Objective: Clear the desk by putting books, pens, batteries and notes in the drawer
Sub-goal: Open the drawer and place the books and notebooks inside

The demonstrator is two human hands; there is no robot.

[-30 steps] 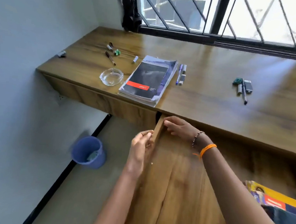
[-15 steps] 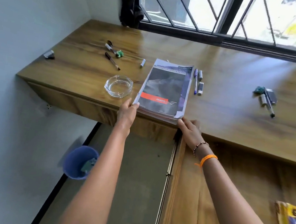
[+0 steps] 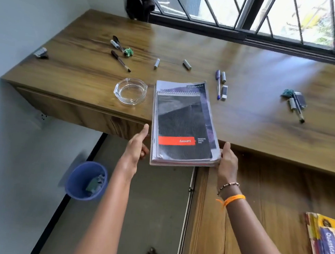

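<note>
We are gripping the stack of books (image 3: 183, 124) at its near end, one hand on each side. Our left hand (image 3: 138, 144) is clasping the near-left corner, thumb lying up along the edge and fingers curled underneath; our right hand (image 3: 227, 161) is holding the near-right corner, thumb on the side, the fingers hidden beneath the pile.

The stack is lying half on the desk (image 3: 245, 118), its near end overhanging the front edge. Its long axis is running roughly from 12 o'clock down to 6 o'clock, tilted a little toward 11. So the books are sitting straight ahead of both hands, between them, and neither hand looks nearer than the other.

The open drawer (image 3: 257, 207) is lying toward 4 o'clock of the stack, on our right side, with some colourful books (image 3: 329, 244) already resting at its far-right edge. We judge that the coming move means drawing the pile toward 6 o'clock and then swinging it toward 4 o'clock.

Pens and batteries are lying scattered across the desk from 10 o'clock round to 2 o'clock of the stack, untouched.
</note>
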